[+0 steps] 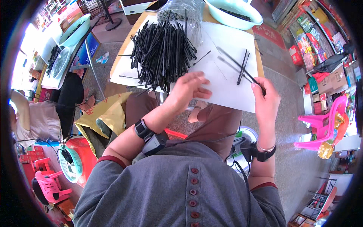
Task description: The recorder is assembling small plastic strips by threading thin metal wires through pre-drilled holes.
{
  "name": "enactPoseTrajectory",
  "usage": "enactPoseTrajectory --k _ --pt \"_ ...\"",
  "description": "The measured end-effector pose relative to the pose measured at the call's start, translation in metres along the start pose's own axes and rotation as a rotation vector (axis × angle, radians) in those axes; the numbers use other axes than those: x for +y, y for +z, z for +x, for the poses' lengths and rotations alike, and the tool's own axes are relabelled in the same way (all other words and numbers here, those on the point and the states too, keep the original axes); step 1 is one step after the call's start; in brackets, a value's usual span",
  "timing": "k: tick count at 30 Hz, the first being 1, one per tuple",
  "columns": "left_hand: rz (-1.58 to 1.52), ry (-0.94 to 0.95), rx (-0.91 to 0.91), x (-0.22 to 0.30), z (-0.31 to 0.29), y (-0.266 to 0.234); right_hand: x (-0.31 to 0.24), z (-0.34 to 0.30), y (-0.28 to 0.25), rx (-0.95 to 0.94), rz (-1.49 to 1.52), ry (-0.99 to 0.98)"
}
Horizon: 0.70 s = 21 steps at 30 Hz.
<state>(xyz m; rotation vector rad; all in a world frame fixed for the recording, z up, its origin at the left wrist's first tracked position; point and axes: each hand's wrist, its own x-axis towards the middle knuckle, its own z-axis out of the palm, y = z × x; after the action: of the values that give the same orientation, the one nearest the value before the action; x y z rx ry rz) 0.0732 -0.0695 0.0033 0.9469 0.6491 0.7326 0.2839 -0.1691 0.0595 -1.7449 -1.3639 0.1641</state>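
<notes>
My right hand point(266, 99) pinches a thin black stick point(247, 72) between thumb and fingers at the right edge of a white sheet point(227, 90). The stick slants away to the far left over the sheet. My left hand point(191, 89) is open above the sheet's near edge, its fingers stretched to the right and a little apart, with nothing seen in it. Just beyond it lies a big heap of similar black sticks point(162, 53), many with thicker ends. Two more loose sticks point(242, 70) rest on the sheet near my right hand.
Behind the heap is a clear plastic bag point(181, 15), with a pale basin point(242, 17) beside it. A yellow sack point(109, 109) stands left of my knees. Another person's arm point(22, 109) shows at far left. A pink chair point(325, 123) stands at right.
</notes>
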Motion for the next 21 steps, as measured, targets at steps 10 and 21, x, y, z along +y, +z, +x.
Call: enactPoseTrajectory --k 10,21 --pt "-0.123 -0.033 -0.046 -0.016 0.010 0.012 -0.018 -0.019 0.061 -0.185 -0.043 -0.467" --pt "-0.051 -0.122 -0.042 0.001 0.011 0.015 0.013 0.089 0.117 -0.339 -0.461 -0.229"
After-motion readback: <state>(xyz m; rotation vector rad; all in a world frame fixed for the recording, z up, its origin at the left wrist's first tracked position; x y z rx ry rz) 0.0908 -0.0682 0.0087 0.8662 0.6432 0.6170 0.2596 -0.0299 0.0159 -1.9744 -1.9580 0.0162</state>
